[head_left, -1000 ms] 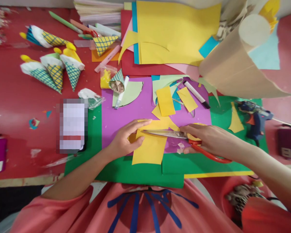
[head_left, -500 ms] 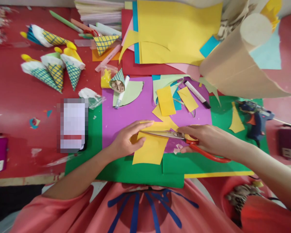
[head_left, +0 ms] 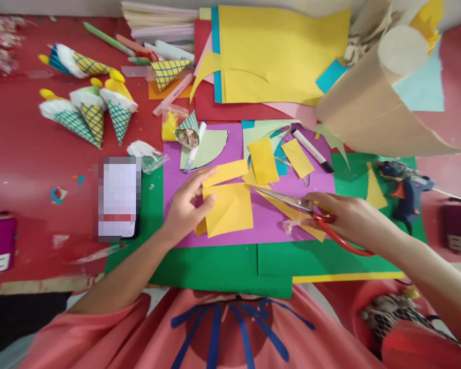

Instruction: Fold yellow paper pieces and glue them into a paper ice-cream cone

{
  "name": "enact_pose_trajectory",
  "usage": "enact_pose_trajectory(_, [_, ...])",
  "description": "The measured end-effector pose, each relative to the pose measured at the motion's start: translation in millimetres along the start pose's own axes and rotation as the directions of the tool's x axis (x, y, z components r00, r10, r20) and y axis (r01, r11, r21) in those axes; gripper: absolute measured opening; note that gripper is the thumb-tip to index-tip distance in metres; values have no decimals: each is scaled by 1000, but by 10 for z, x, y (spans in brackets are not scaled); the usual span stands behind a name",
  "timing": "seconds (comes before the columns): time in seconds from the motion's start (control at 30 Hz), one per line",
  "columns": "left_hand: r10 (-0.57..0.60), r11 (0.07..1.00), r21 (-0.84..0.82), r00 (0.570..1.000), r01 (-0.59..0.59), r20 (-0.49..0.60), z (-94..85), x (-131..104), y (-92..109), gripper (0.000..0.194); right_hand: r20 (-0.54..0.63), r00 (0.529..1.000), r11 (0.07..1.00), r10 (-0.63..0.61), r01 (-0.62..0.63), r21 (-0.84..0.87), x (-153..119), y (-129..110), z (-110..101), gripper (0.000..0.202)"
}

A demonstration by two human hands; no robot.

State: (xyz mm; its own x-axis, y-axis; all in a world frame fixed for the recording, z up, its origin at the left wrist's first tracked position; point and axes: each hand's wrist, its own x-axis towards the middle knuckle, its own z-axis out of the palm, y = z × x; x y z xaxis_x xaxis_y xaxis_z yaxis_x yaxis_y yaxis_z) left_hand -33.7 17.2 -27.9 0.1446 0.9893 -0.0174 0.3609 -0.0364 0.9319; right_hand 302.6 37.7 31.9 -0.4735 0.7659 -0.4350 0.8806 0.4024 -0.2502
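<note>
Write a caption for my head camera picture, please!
Right hand holds red-handled metal scissors; left hand holds flat yellow paper pieces.

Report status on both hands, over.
Left hand on yellow paper square. Right hand gripping red-handled scissors. Loose yellow strip beneath blades.

No legible text, brands or numbers.
</note>
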Motion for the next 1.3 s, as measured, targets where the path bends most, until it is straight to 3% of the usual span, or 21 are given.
enact_pose_trajectory(0.1, [-29, 999, 19, 997, 31, -66, -16, 35, -32, 53, -99, 987, 990, 130, -135, -45, -113, 158, 40, 41])
enact_pose_trajectory(0.23, [16, 996, 86, 991, -4, -131, -15, 64, -38, 51, -220, 937, 956, 272, -289, -48, -203, 305, 97, 36])
enact_pose_trajectory(0.37, [26, 994, 108, 999, -23, -29, -10, 59, -40, 56, -282, 892, 926, 354, -376, -26, -208, 429, 202, 40])
enact_pose_trajectory(0.43, [54, 989, 136, 998, -51, -17, -12, 50, -31, 54, -312, 884, 928, 349, -373, -19, -204, 489, 249, 44])
enact_pose_trajectory(0.57, [192, 970, 169, 977, -174, -94, -28, 43, 3, 45, -395, 886, 948, 243, -303, -95, -243, 541, 240, 54])
enact_pose_trajectory(0.67, [214, 973, 112, 972, -202, -102, -27, 50, 23, 41, -492, 824, 892, 280, -413, -184, -275, 483, 144, 49])
enact_pose_trajectory(0.73, [169, 985, 54, 982, -165, -88, -13, 58, 43, 39, -580, 785, 919, 217, -365, -150, -253, 403, 92, 39])
enact_pose_trajectory(0.83, [97, 995, 0, 994, -97, -55, 19, 73, 98, 38, -636, 770, 997, 48, -72, -12, -128, 220, 87, 22])
enact_pose_trajectory(0.97, [106, 994, 1, 993, -106, -46, 58, 118, 187, 35, -592, 798, 975, -109, 203, 94, 160, -120, 144, 25])
enact_pose_trajectory(1.13, [172, 983, 79, 979, -164, -113, 88, 207, 150, 28, -550, 831, 941, 83, 116, 318, 602, -388, 191, 34])
enact_pose_trajectory(1.3, [202, 970, 168, 967, -176, -152, 60, 249, 55, 26, -589, 797, 841, 136, 221, 494, 905, -372, 292, 36])
